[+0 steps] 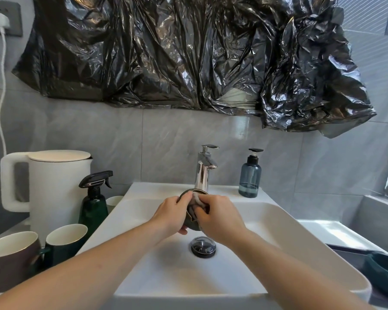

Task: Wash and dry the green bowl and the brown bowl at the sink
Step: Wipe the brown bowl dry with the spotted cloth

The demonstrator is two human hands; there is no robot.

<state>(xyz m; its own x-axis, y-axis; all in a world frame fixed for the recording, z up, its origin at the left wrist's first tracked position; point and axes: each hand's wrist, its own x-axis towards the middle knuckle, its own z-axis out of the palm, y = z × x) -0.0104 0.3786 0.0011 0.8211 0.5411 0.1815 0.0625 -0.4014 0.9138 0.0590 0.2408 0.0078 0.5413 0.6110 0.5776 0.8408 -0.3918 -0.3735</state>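
Brown bowl (191, 222) between hands; left hand (170, 214) grips rim; right hand (220, 217) pinches cloth (197, 199)

grey tiled wall (170, 139), crinkled black plastic sheet (188, 52), wall socket (3, 19)

There is one view, from a wide-angle camera worn on the person's head. It looks forward and down across the sink (244, 211), whose near rim sits close under the lens and whose far edge meets the tap (205, 168) about mid-frame. Both forearms run in from the bottom corners to the left hand (171, 214) and right hand (220, 217), which meet over the basin near the centre. The tiled wall (161, 135) fills the far upper half. Straight edges bow toward the borders. The counter's left side and its right side are caught only at the margins.
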